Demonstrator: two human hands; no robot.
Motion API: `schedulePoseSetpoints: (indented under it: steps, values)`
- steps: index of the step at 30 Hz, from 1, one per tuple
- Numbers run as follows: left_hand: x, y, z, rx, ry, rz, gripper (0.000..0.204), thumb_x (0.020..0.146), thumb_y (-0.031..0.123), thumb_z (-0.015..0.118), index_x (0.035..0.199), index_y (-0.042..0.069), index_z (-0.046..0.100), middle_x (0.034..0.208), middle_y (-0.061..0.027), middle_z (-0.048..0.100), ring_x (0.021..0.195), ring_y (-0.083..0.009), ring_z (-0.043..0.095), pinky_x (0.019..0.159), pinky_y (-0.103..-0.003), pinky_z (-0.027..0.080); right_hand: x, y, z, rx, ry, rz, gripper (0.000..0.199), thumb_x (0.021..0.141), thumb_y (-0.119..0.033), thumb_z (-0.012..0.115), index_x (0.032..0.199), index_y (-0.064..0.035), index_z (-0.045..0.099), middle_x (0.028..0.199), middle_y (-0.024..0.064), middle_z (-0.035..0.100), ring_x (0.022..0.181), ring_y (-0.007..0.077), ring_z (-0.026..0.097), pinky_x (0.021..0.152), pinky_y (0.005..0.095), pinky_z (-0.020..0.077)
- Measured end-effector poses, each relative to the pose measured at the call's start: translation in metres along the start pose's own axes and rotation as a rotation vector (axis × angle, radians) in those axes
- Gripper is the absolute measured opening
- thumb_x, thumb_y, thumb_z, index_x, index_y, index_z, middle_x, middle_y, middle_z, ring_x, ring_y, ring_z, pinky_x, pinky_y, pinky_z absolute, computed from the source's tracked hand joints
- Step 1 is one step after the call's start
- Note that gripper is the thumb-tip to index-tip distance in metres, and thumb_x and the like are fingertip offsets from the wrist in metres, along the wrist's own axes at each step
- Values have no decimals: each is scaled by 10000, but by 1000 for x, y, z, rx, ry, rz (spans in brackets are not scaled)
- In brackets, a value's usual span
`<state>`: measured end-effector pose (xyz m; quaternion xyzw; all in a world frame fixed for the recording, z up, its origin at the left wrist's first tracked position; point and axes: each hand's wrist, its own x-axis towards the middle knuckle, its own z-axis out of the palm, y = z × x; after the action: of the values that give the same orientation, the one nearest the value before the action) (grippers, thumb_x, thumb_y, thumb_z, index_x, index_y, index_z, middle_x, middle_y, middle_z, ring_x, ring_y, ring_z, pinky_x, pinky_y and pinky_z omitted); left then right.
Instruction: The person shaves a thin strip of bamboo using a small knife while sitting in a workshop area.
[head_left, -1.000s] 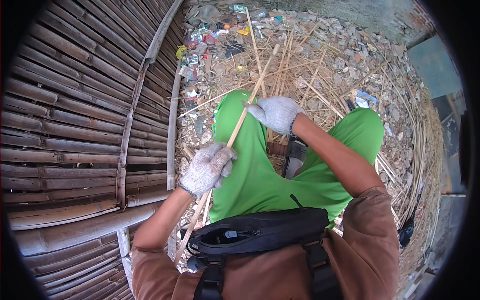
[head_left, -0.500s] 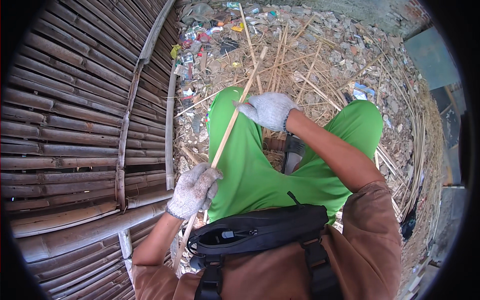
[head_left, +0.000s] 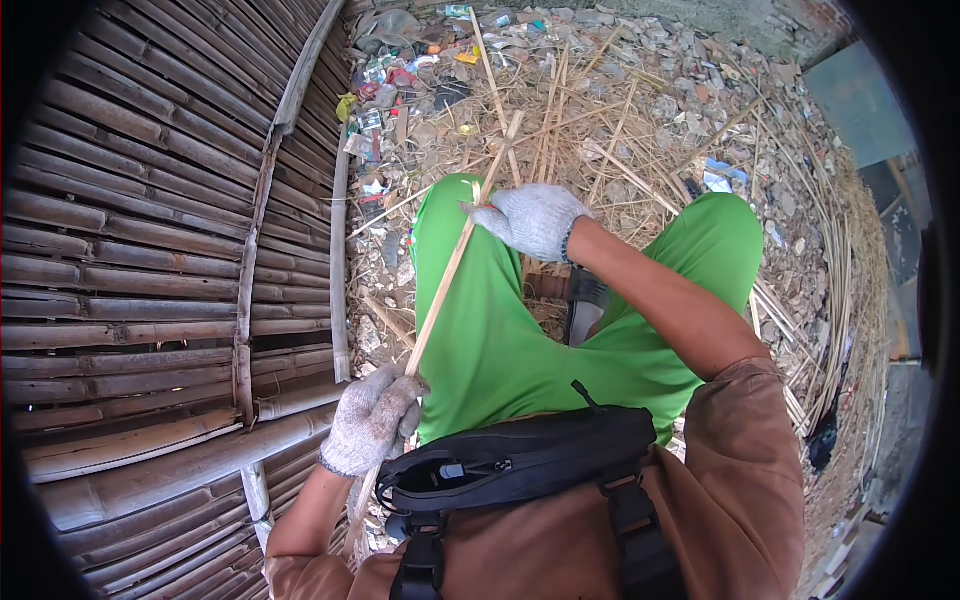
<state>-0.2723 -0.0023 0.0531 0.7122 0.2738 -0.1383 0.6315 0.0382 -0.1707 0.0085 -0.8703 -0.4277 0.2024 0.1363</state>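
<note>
In the head view, the bag (head_left: 540,455) lies across the person's waist. The strip (head_left: 445,285), pale and slender, slants from beside the bag's left end to well above it, passing over the green trousers (head_left: 480,330). Just left of the bag, the gloved left hand (head_left: 368,420) has its fingers closed around the strip's lower part. Well above the bag, the gloved right hand (head_left: 540,220) presses on the strip near its upper end, fingers bent and nearly closed on it; their underside is hidden. Above the bag, between the knees, shows a sandal (head_left: 585,312). Farther above lie loose sticks (head_left: 560,120) on rubble (head_left: 690,125). Left of the bag stands a bamboo wall (head_left: 150,250).
</note>
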Motion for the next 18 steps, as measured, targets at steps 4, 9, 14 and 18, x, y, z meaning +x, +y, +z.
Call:
schedulePoseSetpoints:
  steps: [4, 9, 14, 18]
  values:
    - [-8, 3, -1, 6, 16, -39, 254, 1093, 255, 586, 1053, 23, 683, 627, -24, 579, 472, -94, 519, 445, -270, 397, 1, 1, 5, -40, 19, -8, 730, 1106, -653, 297, 1181, -110, 779, 1099, 278, 762, 1046, 470, 735, 958, 585, 569]
    - [-35, 6, -9, 196, -20, 24, 285, 1095, 254, 587, 1088, -12, 690, 685, -37, 623, 584, -113, 581, 528, -279, 443, 12, 30, 17, 9, 67, 57, 772, 1104, -655, 303, 1108, -29, 754, 1072, 289, 760, 1038, 481, 732, 954, 590, 564]
    - [-48, -59, -24, 34, -9, 149, 255, 1111, 193, 580, 1174, -23, 701, 862, -32, 663, 699, -79, 592, 623, -265, 473, 11, 35, 25, 39, 142, 60, 787, 1104, -667, 295, 1061, -10, 725, 1043, 318, 748, 1005, 490, 731, 932, 591, 560]
    - [-27, -40, -11, -293, -126, -171, 267, 1130, 248, 559, 1211, 19, 672, 767, 9, 604, 623, -87, 578, 559, -246, 449, 9, 18, 20, 26, 123, 54, 793, 1103, -676, 291, 1062, -10, 719, 1043, 316, 749, 995, 488, 732, 926, 592, 561]
